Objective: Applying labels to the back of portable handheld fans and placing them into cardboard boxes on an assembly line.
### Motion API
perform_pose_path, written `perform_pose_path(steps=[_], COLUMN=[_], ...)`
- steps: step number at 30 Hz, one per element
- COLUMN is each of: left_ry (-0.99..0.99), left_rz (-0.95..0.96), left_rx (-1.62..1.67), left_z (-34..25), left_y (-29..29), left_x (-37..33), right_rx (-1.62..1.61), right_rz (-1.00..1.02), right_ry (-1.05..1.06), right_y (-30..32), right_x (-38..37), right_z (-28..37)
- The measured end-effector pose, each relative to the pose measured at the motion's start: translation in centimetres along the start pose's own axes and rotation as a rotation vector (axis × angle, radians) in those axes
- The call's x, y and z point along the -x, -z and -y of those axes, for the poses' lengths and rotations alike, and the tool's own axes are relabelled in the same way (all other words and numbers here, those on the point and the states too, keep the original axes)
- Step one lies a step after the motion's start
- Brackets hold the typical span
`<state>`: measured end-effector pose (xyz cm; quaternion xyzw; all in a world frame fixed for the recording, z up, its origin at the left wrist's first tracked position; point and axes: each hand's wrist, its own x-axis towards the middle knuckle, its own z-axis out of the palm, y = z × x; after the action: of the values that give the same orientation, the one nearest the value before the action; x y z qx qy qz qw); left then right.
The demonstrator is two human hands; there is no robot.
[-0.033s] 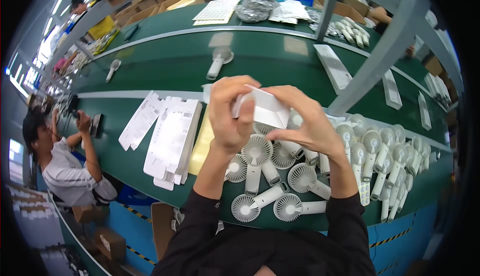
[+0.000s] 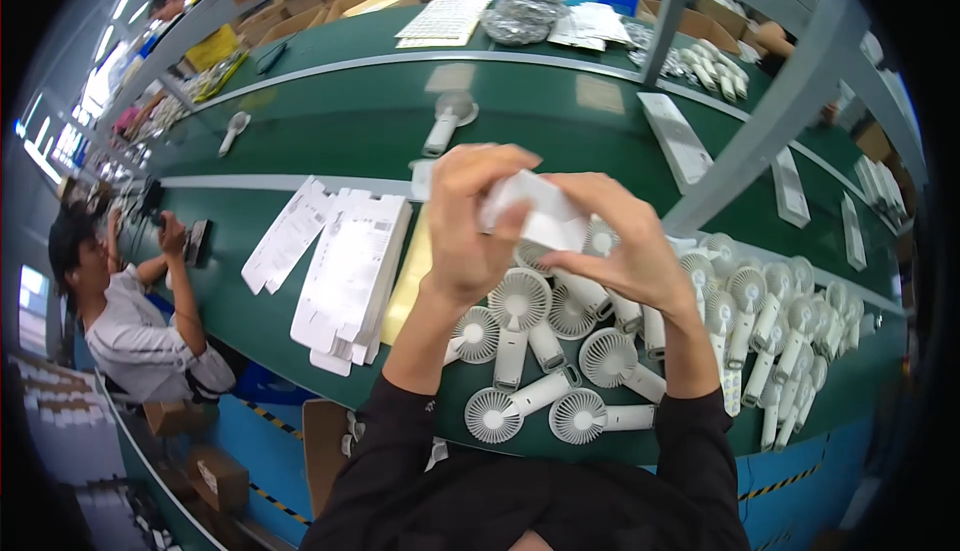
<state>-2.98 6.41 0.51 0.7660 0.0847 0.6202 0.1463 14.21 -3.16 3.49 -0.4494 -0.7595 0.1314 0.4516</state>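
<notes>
Over the workbench I hold a small white carton between both hands, its near end blurred by motion. My left hand wraps round its left side, the thumb across the near face. On the other side my right hand grips it, with fingers on top and thumb below. Under my hands lie several white handheld fans with round grilles. Left of them is a stack of flat white cartons, with a loose flat carton beside it and a yellow sheet against its right edge.
More fans are heaped at the right. Beyond a rail, the green belt carries a fan and long white boxes. A grey post slants up at the right. A co-worker sits at the left.
The carton has tilted in my hands: its open inside showed before, and a blurred white panel now shows at the upper part. The whole view has shifted slightly.
</notes>
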Motion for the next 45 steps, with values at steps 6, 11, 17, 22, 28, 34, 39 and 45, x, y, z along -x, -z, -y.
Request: perform_pose_path(steps=[6,11,17,22,28,34,39,45], left_ry=[0.346,0.743,1.064,1.362,0.817,0.502,0.701,0.211], left_rz=[0.155,0.339,0.637,0.581,0.160,-0.282,-0.103,0.032], left_rx=[-0.294,-0.759,-1.267,-1.204,-1.457,-0.627,0.101,-0.045], left_z=[5.6,22.7,26.1,24.3,23.1,7.8,-0.4,-0.3], left_y=[8.7,26.2,41.1,35.3,40.1,19.1,4.8,2.7], left_x=[-2.9,6.7,18.6,18.2,9.3,-3.5,-2.3,-2.6], right_rx=[0.458,0.739,0.826,0.907,0.682,-0.061,-0.749,-0.397], right_rz=[-0.234,-0.194,0.221,0.093,-0.120,-0.196,-0.005,-0.053], right_ry=[0.022,0.005,-0.521,-0.376,-0.240,-0.142,-0.392,-0.223], right_y=[2.0,2.4,1.4,2.3,-0.5,-3.3,-2.8,-2.0], right_x=[-0.5,1.3,5.1,6.0,0.8,-3.8,-3.5,-1.0], right_z=[-6.1,-18.3,-24.4,-23.0,-16.3,-5.6,0.4,0.5])
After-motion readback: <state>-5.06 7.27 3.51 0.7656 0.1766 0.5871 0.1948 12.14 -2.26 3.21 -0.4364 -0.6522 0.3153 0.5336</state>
